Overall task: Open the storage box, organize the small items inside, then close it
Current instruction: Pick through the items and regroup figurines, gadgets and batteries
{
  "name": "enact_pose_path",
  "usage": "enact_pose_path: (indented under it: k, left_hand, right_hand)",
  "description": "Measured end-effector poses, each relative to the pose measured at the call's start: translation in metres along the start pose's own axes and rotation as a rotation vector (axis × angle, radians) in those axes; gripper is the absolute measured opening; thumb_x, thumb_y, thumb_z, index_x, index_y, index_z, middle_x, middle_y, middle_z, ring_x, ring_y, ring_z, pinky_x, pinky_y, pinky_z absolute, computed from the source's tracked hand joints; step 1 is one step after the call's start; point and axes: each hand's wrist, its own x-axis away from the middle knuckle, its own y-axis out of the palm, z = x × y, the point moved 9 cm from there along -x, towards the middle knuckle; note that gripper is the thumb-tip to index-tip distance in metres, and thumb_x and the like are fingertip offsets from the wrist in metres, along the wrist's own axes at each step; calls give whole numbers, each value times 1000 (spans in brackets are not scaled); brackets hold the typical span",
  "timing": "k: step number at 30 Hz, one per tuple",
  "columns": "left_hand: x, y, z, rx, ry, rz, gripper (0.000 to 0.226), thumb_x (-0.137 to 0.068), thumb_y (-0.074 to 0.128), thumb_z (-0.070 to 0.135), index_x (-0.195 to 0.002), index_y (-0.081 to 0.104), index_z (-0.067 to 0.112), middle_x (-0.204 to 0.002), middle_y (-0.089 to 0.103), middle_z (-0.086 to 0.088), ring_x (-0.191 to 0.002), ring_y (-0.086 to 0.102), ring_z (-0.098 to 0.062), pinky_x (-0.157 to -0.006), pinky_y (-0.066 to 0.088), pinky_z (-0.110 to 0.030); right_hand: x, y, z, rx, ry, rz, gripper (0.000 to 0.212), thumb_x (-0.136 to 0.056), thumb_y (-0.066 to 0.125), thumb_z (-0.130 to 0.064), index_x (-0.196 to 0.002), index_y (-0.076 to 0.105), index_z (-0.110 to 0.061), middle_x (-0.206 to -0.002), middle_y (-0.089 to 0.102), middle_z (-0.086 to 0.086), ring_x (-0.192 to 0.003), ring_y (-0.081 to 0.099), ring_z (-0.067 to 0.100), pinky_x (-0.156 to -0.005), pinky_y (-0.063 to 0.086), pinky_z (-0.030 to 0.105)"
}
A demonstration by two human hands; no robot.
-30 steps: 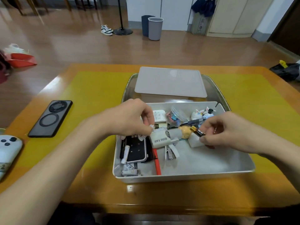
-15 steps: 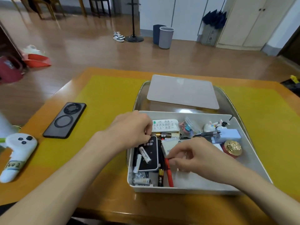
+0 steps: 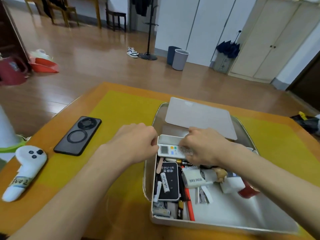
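The open white storage box stands on the yellow mat, and its lid lies flat behind it. A white remote control sits at the box's far end. My left hand touches the remote's left end with curled fingers; my right hand covers and grips its right part. Below lie a black Wi-Fi device with a white battery on it, a white mini fan, a red pen, a stapler and a red round tin.
A black phone and a white game controller lie on the mat to the left. A grey tray lies under the lid. The right half of the box floor is bare. Bins, shoes and cabinets stand on the floor beyond.
My right hand moved from the box's middle up to the far end and onto the remote. My left hand shifted to the remote's left end. The camera tilted up.
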Motion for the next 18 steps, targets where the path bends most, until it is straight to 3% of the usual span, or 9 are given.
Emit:
enact_pose_path:
  k: [5,9,12,16,18]
  left_hand:
    - [1,-6,-8,21,-13,28,23,-89,51,47,-89,66,29,-90,66,5,-78,56,-23,-55,33,-29]
    - [3,-8,-10,18,-6,38,25,-89,50,48,-91,65,29,-92,66,4,-78,55,-23,-60,36,-30]
    - [5,-12,-12,19,-9,45,25,-90,49,48,-92,66,29,-93,66,4,-78,55,-23,-59,36,-30]
    - [6,-15,-8,13,-1,42,26,-91,49,49,-89,65,28,-91,65,4,-79,57,-22,-56,34,-30]
    - [6,-15,-4,13,2,35,27,-91,48,50,-88,65,28,-90,65,4,-79,58,-22,-56,35,-30]
  right_hand:
    - [-2,4,-15,100,-56,-56,32,-83,56,-43,-104,65,-22,-111,66,-3,-106,54,23,-62,44,34]
    - [-6,5,-19,143,-42,-22,29,-83,53,-39,-99,66,-20,-103,68,0,-99,58,26,-61,48,34]
    - [-8,6,-16,129,2,12,25,-78,52,-35,-90,65,-18,-94,69,2,-96,58,27,-59,47,34]
    - [-9,6,-8,84,49,60,22,-79,53,-36,-90,62,-19,-89,67,2,-95,57,26,-55,31,32]
    - [-4,-1,-2,-23,89,76,15,-79,54,-34,-83,57,-21,-83,62,2,-92,55,26,-54,31,33]
